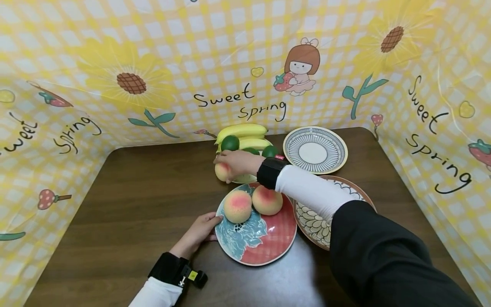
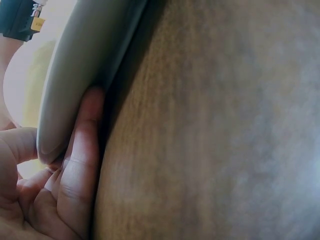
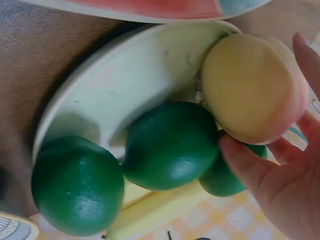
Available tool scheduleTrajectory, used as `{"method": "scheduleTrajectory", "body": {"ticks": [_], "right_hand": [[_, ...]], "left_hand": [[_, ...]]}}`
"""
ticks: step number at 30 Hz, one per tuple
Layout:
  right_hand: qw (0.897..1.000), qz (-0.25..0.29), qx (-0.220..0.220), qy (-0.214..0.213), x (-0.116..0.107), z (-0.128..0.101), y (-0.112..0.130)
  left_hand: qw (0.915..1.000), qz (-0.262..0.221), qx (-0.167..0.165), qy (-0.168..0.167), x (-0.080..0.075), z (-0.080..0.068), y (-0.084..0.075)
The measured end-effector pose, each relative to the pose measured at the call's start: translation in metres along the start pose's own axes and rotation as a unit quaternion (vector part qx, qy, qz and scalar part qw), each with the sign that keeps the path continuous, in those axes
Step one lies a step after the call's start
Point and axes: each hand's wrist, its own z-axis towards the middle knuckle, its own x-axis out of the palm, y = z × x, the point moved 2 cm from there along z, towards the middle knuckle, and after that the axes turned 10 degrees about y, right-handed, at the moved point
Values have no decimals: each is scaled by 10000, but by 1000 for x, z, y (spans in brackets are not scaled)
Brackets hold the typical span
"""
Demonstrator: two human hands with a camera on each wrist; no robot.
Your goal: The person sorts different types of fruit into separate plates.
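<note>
My left hand [image 1: 200,227] grips the left rim of a red and blue flowered plate [image 1: 270,241]. In the left wrist view the thumb lies over the rim and fingers reach under the plate. Two peaches [image 1: 238,207] sit on that plate, side by side towards its far edge. My right hand [image 1: 243,163] holds another peach [image 3: 250,90] with its fingers spread around it, over the edge of a pale green plate [image 3: 125,70]. Several green fruits [image 3: 170,145] and yellow bananas [image 1: 245,129] lie on that pale plate, partly hidden by the hand in the head view.
A white plate with blue lines [image 1: 312,152] stands at the back right. Nearer, a brown-rimmed floral plate [image 1: 314,221] lies partly under my right forearm, close beside the red and blue plate. A yellow checked cloth [image 1: 215,64] surrounds the wooden table [image 1: 145,192] at back and sides.
</note>
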Motion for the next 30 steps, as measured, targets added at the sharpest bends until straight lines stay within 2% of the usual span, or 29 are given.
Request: {"method": "scheduleTrajectory", "body": {"ticks": [5, 11, 23, 30], "right_hand": [[9998, 169, -38, 1, 6, 3, -5], [9997, -136, -160, -143, 12, 0, -8], [9986, -3, -441, -278, 13, -23, -1], [9982, -52, -460, -377, 12, -28, 0]], "left_hand": [[10000, 44, -81, -28, 2, 0, -1], [10000, 22, -31, 17, 2, 1, 1], [10000, 89, 26, -11, 0, 1, 0], [10000, 64, 25, -5, -1, 0, -1]]}}
